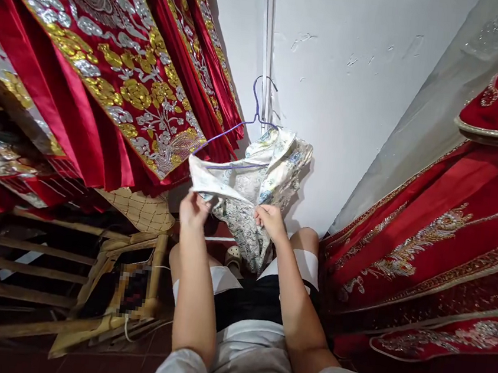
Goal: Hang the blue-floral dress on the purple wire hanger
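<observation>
A white garment with a blue floral pattern (278, 166) hangs from a purple clothes hanger (225, 133) in front of me. The hanger's left arm sticks out above the fabric, while its right arm goes under the cloth. My left hand (194, 209) is closed on the garment's edge at the left, just below the hanger's end. At the right, my right hand (270, 219) pinches the front edge of the same garment. The edge is stretched between both hands. The lower part of the cloth hangs down between my knees.
Red embroidered garments (122, 78) hang at the left, and a red beaded gown (429, 247) hangs close on the right. A wooden chair (88, 276) stands at the lower left. Ahead is a white wall (343, 95) with a vertical metal strip (268, 40).
</observation>
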A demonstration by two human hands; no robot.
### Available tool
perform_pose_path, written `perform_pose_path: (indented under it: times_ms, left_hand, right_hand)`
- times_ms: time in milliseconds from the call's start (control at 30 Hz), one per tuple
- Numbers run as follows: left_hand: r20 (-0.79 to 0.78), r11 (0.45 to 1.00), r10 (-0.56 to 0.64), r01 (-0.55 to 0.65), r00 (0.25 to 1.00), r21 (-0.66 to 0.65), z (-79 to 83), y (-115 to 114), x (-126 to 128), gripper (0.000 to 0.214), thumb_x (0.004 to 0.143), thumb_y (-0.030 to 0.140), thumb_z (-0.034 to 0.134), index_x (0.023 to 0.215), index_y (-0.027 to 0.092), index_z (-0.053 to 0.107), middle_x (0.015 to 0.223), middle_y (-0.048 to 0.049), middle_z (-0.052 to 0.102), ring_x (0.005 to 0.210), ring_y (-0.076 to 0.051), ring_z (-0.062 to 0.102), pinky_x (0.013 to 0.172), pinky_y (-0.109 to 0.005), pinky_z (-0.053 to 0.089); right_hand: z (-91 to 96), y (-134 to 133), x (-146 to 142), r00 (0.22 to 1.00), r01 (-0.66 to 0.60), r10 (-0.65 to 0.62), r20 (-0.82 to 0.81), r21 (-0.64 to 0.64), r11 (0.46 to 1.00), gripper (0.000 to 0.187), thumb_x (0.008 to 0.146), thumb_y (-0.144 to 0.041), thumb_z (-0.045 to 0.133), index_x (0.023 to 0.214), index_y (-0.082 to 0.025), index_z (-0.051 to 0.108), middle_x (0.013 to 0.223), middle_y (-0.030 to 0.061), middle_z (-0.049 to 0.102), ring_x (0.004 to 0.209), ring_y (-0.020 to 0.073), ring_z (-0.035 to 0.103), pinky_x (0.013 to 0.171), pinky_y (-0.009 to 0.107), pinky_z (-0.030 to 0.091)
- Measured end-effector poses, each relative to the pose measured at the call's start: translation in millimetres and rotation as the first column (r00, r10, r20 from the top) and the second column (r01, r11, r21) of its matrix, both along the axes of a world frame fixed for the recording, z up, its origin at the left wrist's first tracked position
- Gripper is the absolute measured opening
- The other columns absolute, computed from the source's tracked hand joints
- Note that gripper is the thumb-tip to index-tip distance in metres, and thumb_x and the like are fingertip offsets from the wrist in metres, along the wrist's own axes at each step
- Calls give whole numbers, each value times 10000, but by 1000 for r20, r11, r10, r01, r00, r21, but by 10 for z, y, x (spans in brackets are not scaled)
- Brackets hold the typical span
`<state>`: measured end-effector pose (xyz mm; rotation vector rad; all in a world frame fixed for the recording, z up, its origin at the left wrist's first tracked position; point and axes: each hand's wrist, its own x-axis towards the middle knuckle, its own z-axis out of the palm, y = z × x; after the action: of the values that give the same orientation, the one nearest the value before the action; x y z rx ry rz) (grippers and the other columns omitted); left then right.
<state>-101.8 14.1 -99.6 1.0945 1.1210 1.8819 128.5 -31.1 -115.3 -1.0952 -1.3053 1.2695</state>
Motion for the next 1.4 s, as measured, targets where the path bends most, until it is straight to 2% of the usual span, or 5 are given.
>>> perform_pose_path:
  times_ms: [167, 333, 733, 1000, 1400]
  left_hand:
    - [272, 966, 79, -6, 959, -260, -549, -253, 611, 290, 787, 349, 728, 682, 186, 513, 584, 34, 514, 546, -96, 538, 593, -226, 458]
    - [357, 985, -158, 171, 921, -4, -198, -393, 809, 314, 753, 439, 798, 774, 186, 612, 760, -2, 627, 694, -125, 592, 687, -244, 507]
    - [-698, 881, -212, 443, 684, 167, 493, -900, 1033, 267, 1007, 435, 580, 1192, 283, 699, 1383, -96, 651, 1488, -305, 448, 1265, -522, 327]
    - [-692, 753, -551, 636, 467, -171, 486, -410, 606, 540, 979, 634, 512, 777, 185, 733, 749, -57, 700, 721, -232, 649, 689, -331, 568]
    - [-885, 887, -458, -108, -80, -450, 745, -187, -367, 330, 917, 405, 501, 690, 219, 652, 717, -92, 701, 610, -221, 599, 592, -299, 378]
  right_hand:
    - [50, -36, 235, 957, -190, 227, 183, -200, 961, 331, 849, -195, 550, 523, -182, 606, 426, -12, 542, 426, 101, 416, 475, 216, 344]
    - [-52, -93, 402, 929, -124, 186, 320, -203, 971, 341, 923, -314, 606, 628, -160, 683, 624, 40, 674, 572, 131, 558, 570, 232, 442]
    - [447, -14, 196, 946, -39, 20, -323, -52, 998, 310, 791, -542, 598, 830, -235, 578, 779, 43, 656, 833, 215, 668, 684, 296, 526]
    - [1087, 124, 488, 889, -412, 362, 280, 146, 899, 119, 603, -243, 671, 670, -173, 602, 633, -38, 546, 613, 118, 482, 574, 231, 364]
    - [875, 1247, 936, 766, -61, -244, 594, 446, 893, 286, 719, -116, 524, 847, -134, 778, 867, 91, 760, 878, 252, 666, 820, 324, 484]
